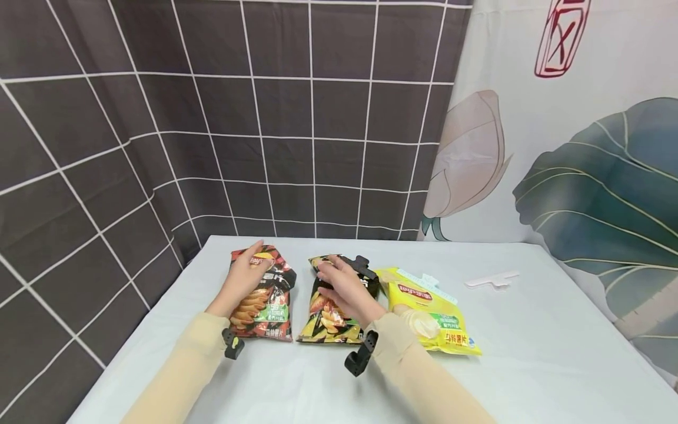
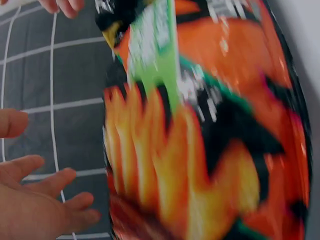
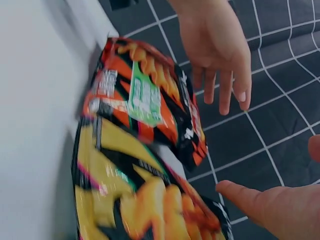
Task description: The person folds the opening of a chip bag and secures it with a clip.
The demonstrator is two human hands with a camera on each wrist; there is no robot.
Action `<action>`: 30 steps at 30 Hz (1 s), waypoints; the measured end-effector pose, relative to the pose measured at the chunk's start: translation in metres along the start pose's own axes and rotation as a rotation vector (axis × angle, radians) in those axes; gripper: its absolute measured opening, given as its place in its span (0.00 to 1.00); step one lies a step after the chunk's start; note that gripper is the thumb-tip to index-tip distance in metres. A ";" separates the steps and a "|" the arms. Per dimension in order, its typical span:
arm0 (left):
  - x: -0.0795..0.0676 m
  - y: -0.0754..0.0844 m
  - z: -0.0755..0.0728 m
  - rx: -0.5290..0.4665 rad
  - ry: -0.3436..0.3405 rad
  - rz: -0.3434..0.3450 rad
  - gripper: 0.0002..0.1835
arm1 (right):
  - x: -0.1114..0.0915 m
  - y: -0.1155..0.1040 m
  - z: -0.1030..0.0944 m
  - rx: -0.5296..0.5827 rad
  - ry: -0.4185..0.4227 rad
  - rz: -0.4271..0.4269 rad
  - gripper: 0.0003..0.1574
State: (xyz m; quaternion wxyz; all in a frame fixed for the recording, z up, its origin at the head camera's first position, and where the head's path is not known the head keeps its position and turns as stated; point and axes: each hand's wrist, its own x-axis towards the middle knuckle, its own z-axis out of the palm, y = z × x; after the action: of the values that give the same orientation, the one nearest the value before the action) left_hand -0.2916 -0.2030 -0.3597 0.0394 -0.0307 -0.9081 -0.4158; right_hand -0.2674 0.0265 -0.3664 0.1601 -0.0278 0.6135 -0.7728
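My left hand (image 1: 245, 281) is over a red-and-black bag of potato chips (image 1: 274, 306), its fingers extended and apart from one another. The left wrist view shows this red bag (image 2: 220, 125) large, with the fingers beside it. Over a yellow-and-black chip bag (image 1: 324, 309) is my right hand (image 1: 346, 288), fingers also extended, gripping nothing. At the top right of that bag lies a black clip (image 1: 362, 263), partly behind the hand. To the right rests a yellow chip bag (image 1: 421, 303) with a pale blue sealing clip (image 1: 429, 285) along its upper edge.
A white clip (image 1: 492, 280) lies on the white tabletop (image 1: 529, 341), right of the yellow bag. Dark grid-patterned cloth (image 1: 339, 153) hangs behind and to the left. A curtain with a painted flower (image 1: 468, 156) hangs at the back right.
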 end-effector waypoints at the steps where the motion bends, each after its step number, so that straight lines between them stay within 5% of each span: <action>1: 0.000 -0.003 -0.003 0.000 0.011 -0.011 0.34 | 0.001 0.001 0.003 0.013 -0.010 0.005 0.42; 8: -0.002 -0.025 -0.020 -0.016 0.086 -0.107 0.36 | 0.008 0.012 0.018 0.083 -0.036 0.068 0.45; 13: -0.006 -0.036 -0.026 -0.094 0.070 -0.218 0.39 | 0.012 0.018 0.027 0.121 -0.038 0.106 0.46; 22: -0.006 -0.045 -0.019 -0.242 0.001 -0.347 0.41 | 0.019 0.034 0.038 0.118 -0.026 0.156 0.48; 30: -0.004 -0.055 -0.011 -0.269 -0.020 -0.370 0.41 | 0.025 0.050 0.052 0.127 -0.043 0.168 0.47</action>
State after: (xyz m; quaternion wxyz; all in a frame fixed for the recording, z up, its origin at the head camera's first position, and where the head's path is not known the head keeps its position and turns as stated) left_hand -0.2923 -0.2474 -0.3939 -0.0507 0.1273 -0.8351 -0.5327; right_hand -0.2678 -0.0395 -0.4053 0.2387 0.0174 0.5600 -0.7932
